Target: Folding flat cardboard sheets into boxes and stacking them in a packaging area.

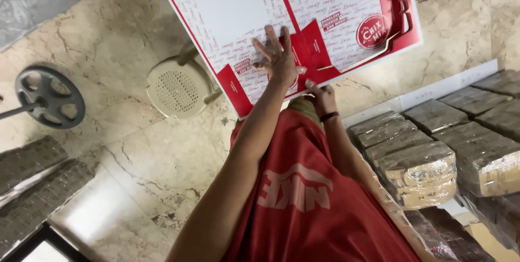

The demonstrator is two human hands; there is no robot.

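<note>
A large flat carton sheet (238,7), white with red borders and small red print, lies unfolded in front of me over the floor. My left hand (279,59) rests flat on its near part with the fingers spread. My right hand (320,96), with a dark band at the wrist, curls around the sheet's near edge just below the left hand. My red shirt (314,197) fills the lower middle of the view.
A beige perforated plastic stool (179,86) stands under the sheet's left corner on the marble floor (124,148). A dark metal wheel on a rod (50,96) lies at the left. Plastic-wrapped brown bundles (428,164) are stacked at the right, and dark textured packs (32,186) at the lower left.
</note>
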